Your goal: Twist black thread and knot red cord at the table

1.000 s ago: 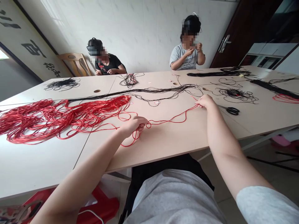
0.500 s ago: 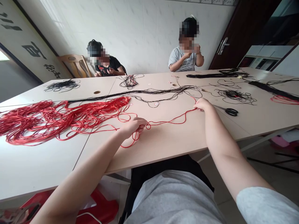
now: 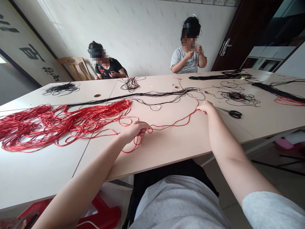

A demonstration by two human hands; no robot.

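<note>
A red cord runs in two strands between my hands, just over the table. My left hand pinches it beside a small loop, and more red cord hangs in a curve below that hand. Farther right, my right hand is closed on the other end of the strands, with a short tail showing past the fingers. Left of my left hand spreads a big pile of red cord. A pair of scissors with black handles lies right of my right hand.
A long bundle of black cord crosses the table behind my hands. Tangled black cord lies at right, more black bundles beyond. Two people sit across the table, one in black, one in grey.
The strands near my right hand look a little straighter than before. Both hands keep their grip and have barely moved; the whole view has shifted slightly.
</note>
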